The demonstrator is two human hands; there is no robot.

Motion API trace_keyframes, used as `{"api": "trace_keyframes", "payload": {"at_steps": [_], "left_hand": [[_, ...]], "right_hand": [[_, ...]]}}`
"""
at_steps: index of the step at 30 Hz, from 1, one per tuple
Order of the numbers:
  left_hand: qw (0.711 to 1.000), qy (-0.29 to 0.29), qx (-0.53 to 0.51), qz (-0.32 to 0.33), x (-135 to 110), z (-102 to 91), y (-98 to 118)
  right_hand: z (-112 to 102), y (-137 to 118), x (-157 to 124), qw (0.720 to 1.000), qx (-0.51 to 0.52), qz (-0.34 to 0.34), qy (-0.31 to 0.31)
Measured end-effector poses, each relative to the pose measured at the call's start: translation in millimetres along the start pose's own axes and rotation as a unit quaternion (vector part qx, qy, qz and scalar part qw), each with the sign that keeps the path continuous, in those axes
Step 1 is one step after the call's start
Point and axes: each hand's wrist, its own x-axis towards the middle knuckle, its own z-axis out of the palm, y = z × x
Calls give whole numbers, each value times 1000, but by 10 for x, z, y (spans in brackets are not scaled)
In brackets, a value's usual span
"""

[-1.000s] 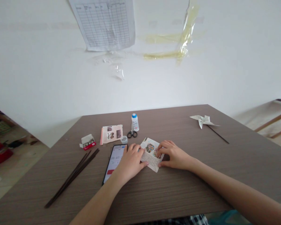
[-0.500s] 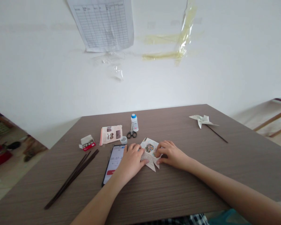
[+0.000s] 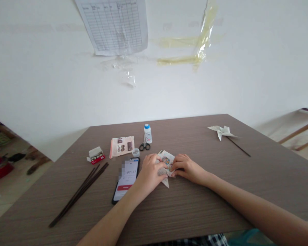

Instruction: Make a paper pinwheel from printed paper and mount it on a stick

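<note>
My left hand [image 3: 151, 172] lies half closed over the left part of the folded printed paper [image 3: 166, 160], fingers bent and bunched, their tips pinching a flap of it against the thumb. My right hand [image 3: 189, 168] comes in from the other side, fingers curled too, with the fingertips [image 3: 175, 166] nipping the paper's right edge. The two sets of fingertips almost meet over the middle. Both hands are grasping the sheet; neither is flat or spread.

The paper sits on the counter [image 3: 195, 212] just in front of me, between my hands and mostly hidden by them. What shows is a small creased piece with a coloured picture on its far corner and lines of print. One pointed corner pokes out toward me under my left hand (whether it lies flat or lifts slightly, I cannot tell).

Just left of my left hand a phone [image 3: 125, 180] lies face up with a timer showing and a red button below. Beyond my hands are a small roll of tape [image 3: 136, 152], scissors [image 3: 144, 146] and a white glue bottle [image 3: 148, 133] with a blue cap, standing upright. Further left lie a printed booklet [image 3: 122, 146], a little red and white box [image 3: 95, 155] and a bundle of dark sticks [image 3: 79, 193]. Well off to the right a paper pinwheel [image 3: 222, 131] lies on its stick.
</note>
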Motion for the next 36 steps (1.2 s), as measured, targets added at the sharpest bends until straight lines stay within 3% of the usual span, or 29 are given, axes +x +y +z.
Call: {"api": "trace_keyframes", "payload": {"at_steps": [13, 21, 24, 29, 36], "left_hand": [[1000, -9, -3, -2, 14, 44, 114], [998, 45, -44, -14, 12, 78, 49], [998, 52, -40, -12, 14, 72, 39], [998, 41, -20, -33, 22, 67, 61], [995, -10, 56, -85, -13, -9, 42]], "right_hand": [[65, 130, 8, 1000, 10, -7, 1], [-180, -34, -9, 997, 66, -26, 4], [-174, -42, -17, 997, 75, -24, 16], [-40, 10, -9, 997, 68, -14, 43], [-22, 45, -37, 999, 37, 27, 25]]}}
